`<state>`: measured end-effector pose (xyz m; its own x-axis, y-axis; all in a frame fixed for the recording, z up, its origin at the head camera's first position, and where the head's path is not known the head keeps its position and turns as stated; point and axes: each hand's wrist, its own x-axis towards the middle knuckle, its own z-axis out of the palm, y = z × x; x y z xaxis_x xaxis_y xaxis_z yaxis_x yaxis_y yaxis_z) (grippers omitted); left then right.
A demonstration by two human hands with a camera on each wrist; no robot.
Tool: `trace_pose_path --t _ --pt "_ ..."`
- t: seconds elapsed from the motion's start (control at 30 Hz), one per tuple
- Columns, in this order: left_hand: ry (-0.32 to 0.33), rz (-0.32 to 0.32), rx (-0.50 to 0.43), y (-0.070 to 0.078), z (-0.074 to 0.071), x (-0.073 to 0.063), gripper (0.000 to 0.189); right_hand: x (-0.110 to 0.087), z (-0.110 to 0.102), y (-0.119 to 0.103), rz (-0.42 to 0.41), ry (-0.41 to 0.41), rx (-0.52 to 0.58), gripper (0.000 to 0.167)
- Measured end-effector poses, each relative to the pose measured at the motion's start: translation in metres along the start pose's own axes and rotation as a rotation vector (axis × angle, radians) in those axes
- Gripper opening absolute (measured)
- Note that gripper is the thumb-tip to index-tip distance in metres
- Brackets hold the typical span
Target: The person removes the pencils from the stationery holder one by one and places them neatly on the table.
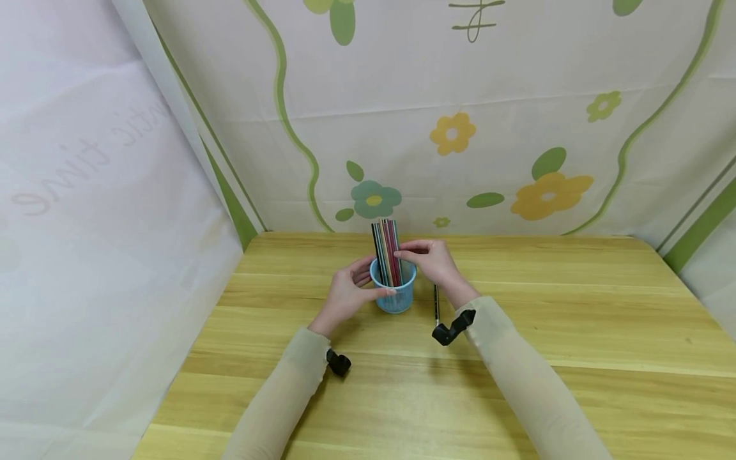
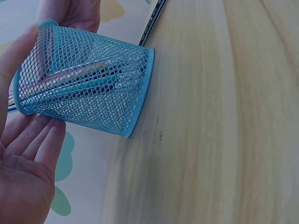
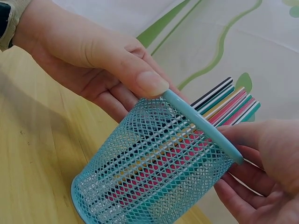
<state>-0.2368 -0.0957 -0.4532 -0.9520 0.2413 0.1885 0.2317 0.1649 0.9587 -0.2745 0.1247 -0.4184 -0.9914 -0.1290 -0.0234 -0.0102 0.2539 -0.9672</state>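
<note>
A light-blue mesh pen holder (image 1: 394, 299) stands on the wooden table with several coloured pencils (image 1: 385, 249) in it, in black, green, yellow and pink. My left hand (image 1: 347, 295) grips the holder from the left, its thumb over the front of the rim and its fingers behind. In the right wrist view, that thumb presses the rim (image 3: 196, 119). My right hand (image 1: 435, 260) is at the right of the bundle, thumb and forefinger pinching at the pencils above the rim. Its other fingers (image 3: 245, 186) are curled beside the mesh wall.
A dark pencil (image 1: 436, 303) lies on the table (image 1: 575, 319) to the right of the holder, partly under the right wrist. A white cloth (image 1: 402, 76) printed with flowers hangs behind the table's far edge. Another pale cloth (image 1: 86, 255) hangs at the left.
</note>
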Motion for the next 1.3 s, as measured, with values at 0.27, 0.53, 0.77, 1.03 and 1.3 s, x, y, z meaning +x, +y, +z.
trace_pose_path --t 0.27,0.53,0.77,1.03,1.3 --pt "0.003 0.000 0.002 -0.001 0.000 0.001 0.083 -0.001 0.000 0.001 -0.006 0.027 -0.007 0.032" --pt "0.008 -0.007 0.003 -0.001 0.000 0.000 0.083 -0.003 0.001 0.003 -0.014 0.056 0.016 0.033" --pt "0.007 -0.005 0.012 -0.001 0.000 0.000 0.084 -0.002 0.001 0.002 -0.040 0.088 0.045 0.034" --pt "0.007 -0.009 0.020 0.001 0.000 0.000 0.085 -0.004 -0.001 -0.002 -0.074 0.110 0.061 0.034" --pt "0.008 -0.023 0.016 0.002 0.001 0.000 0.085 -0.010 -0.004 -0.011 -0.094 0.119 0.100 0.036"
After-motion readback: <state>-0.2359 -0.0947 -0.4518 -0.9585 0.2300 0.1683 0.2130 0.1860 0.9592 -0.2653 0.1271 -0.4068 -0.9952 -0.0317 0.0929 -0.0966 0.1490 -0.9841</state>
